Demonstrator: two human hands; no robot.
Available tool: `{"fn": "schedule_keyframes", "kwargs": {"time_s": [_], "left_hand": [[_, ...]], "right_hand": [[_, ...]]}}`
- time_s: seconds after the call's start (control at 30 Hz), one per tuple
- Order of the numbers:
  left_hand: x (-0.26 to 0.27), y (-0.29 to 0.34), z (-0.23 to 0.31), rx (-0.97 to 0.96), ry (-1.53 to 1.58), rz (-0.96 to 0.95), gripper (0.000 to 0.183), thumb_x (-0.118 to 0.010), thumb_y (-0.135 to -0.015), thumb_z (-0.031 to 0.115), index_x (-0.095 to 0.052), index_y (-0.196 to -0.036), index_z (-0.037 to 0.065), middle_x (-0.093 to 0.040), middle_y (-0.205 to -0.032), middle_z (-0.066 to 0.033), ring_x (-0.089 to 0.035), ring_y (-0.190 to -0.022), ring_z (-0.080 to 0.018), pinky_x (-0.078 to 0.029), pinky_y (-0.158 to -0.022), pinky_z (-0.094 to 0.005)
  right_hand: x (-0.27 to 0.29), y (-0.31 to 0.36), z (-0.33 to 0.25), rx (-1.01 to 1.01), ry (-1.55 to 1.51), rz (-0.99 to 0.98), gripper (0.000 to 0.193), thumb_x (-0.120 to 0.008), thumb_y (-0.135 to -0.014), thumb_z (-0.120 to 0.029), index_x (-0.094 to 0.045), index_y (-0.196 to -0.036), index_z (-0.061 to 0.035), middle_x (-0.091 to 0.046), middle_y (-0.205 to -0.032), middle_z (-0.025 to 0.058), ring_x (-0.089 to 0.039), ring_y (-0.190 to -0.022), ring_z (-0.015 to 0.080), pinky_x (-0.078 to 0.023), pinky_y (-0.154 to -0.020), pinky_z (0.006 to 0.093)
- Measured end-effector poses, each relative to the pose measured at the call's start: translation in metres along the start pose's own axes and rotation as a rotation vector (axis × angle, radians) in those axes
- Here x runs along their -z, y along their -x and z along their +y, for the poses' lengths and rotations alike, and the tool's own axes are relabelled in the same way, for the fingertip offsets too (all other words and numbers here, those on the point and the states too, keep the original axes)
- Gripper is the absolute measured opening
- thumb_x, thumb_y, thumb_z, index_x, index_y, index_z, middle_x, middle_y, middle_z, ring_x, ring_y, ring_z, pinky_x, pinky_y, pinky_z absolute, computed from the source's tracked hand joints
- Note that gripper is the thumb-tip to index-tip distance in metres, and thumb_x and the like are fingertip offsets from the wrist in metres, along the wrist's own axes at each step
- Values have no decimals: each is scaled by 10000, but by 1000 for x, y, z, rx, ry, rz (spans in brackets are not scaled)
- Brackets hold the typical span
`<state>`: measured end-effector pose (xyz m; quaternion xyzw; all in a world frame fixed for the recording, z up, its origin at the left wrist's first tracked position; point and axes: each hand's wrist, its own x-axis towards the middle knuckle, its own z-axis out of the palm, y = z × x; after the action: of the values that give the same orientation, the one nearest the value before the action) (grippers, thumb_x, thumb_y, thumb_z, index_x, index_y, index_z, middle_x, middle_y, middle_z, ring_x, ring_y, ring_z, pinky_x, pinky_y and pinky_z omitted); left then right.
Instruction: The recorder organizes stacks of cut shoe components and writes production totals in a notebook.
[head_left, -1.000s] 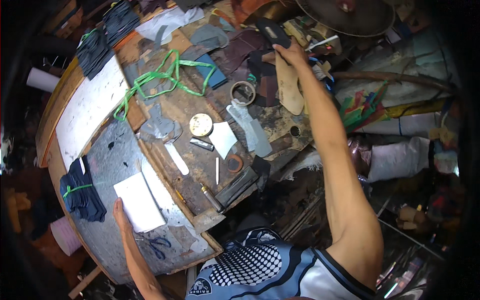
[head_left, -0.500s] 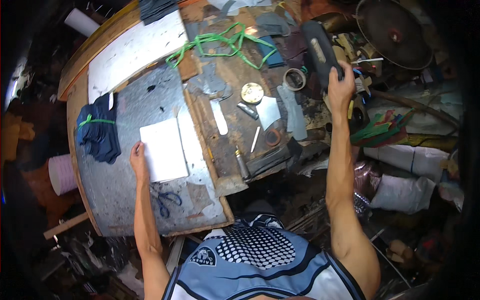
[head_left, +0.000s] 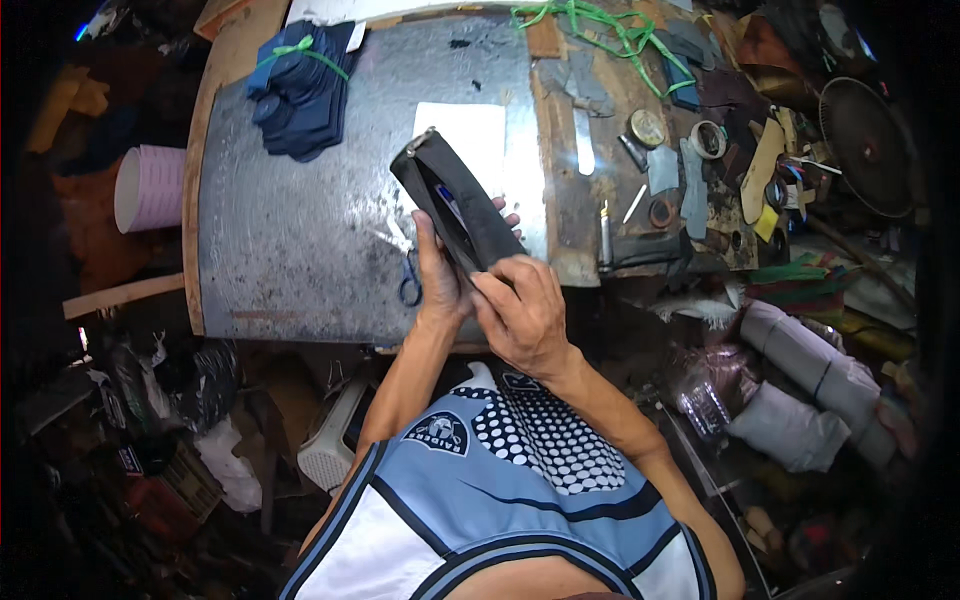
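Daylight-like brightness pools on the grey surface (head_left: 300, 240), strongest along its right part, where a whitish glare spreads beside the white paper (head_left: 470, 122). The pale strip (head_left: 583, 142) also catches a sharp gleam. Inside the open black pouch (head_left: 485, 200), shadow swallows most detail. The clutter (head_left: 200, 385) at lower left sits dim and murky. The middle looks fairly clear; toward the rim, edges bend, the fan (head_left: 868, 145) softens, and the corners fall to black.
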<state>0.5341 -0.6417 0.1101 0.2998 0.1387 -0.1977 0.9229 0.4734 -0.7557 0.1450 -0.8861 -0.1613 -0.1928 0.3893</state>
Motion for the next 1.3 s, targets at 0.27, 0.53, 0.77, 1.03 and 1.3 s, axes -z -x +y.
{"fn": "schedule_keyframes", "kwargs": {"time_s": [0.27, 0.53, 0.77, 1.03, 1.3], "left_hand": [[70, 22, 9, -108, -39, 34, 754, -544, -871, 697, -535, -1292, 71, -646, -1143, -120, -661, -1036, -239, -574, -901, -371], [79, 39, 35, -143, -73, 25, 605, -568, -883, 79, -295, -1423, 66, -584, -1110, -117, -639, -959, -192, -579, -813, -314], [86, 47, 40, -214, -108, 112, 579, -530, -844, 7, -361, -1397, 31, -594, -1095, -91, -623, -946, -157, -547, -830, -292], [96, 46, 43, -178, 32, 67, 573, -525, -832, -1, -389, -1387, 47, -587, -1129, -84, -619, -985, -170, -529, -906, -322], [102, 51, 47, -98, 131, 43, 506, -520, -839, 51, -445, -1339, 52, -599, -1146, -97, -631, -1025, -203, -528, -939, -364]], "right_hand": [[-17, -20, -42, -64, 187, -315, 266, -635, -873, -266, -704, -1040, -71, -480, -1377, 231, -465, -1237, 381, -379, -967, 479], [-37, -25, -61, -168, 132, -465, 244, -609, -900, -192, -681, -1063, -26, -515, -1333, 261, -558, -1154, 408, -470, -944, 463], [-50, -25, -54, -337, 310, -301, 277, -648, -865, -118, -629, -1074, 63, -553, -1265, 275, -637, -1017, 425, -539, -839, 459], [-60, -32, -60, -311, 425, -345, 431, -729, -837, -247, -615, -1120, 58, -519, -1331, 260, -627, -1072, 396, -539, -854, 457], [-65, -34, -55, -427, 283, -375, 454, -704, -853, -256, -608, -1177, 47, -542, -1317, 225, -622, -1073, 403, -515, -898, 437]]}}
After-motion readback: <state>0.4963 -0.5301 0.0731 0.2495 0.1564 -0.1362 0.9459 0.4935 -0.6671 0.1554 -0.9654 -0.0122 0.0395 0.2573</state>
